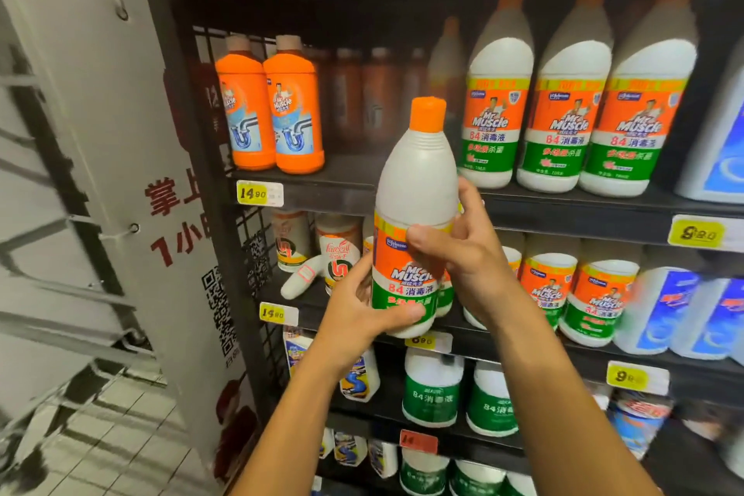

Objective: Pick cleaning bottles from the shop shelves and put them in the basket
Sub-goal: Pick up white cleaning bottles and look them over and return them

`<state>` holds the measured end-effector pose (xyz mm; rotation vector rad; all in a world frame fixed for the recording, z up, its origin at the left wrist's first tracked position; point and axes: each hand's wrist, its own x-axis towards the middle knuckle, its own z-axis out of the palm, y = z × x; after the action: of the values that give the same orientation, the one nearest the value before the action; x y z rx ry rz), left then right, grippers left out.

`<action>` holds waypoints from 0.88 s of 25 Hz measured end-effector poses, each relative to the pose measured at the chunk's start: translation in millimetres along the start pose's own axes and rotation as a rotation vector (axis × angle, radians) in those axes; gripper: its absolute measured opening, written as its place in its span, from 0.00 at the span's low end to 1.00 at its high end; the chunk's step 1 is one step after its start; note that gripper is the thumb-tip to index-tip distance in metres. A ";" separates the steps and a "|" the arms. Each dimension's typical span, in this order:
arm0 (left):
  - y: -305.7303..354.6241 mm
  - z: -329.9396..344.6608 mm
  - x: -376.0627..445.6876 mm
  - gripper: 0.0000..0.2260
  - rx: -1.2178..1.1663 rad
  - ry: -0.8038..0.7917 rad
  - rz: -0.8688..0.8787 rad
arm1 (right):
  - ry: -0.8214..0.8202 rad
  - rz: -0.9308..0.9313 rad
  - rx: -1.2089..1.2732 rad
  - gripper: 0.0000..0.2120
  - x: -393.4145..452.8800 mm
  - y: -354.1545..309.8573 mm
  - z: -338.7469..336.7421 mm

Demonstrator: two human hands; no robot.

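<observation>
A white bottle (pixel 414 213) with an orange cap and an orange-and-green Mr Muscle label stands upright in mid-air before the shelves, near centre. At 2 o'clock from it, three like bottles (pixel 571 101) stand in a row on a shelf. At 10 o'clock stand two orange bottles (pixel 271 109), side by side.

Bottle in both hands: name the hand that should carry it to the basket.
Probably the right hand: it wraps the bottle at mid-body, thumb across the front. The left hand only cups the base. No basket is in view.
</observation>
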<state>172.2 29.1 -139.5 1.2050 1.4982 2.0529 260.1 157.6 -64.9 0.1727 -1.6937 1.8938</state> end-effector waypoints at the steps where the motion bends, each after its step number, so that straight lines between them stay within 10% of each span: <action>1: -2.8 -5.9 -2.6 0.28 -0.009 -0.021 -0.016 | 0.003 -0.007 -0.029 0.39 -4.6 4.0 5.3; 22: 4.0 -114.5 -37.5 0.32 0.122 -0.346 -0.239 | 0.146 -0.075 -0.394 0.38 -44.6 25.2 99.2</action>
<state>105.7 -68.7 -162.6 1.2782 1.5279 1.5294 256.2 48.7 -89.3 -0.0565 -1.8890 1.4465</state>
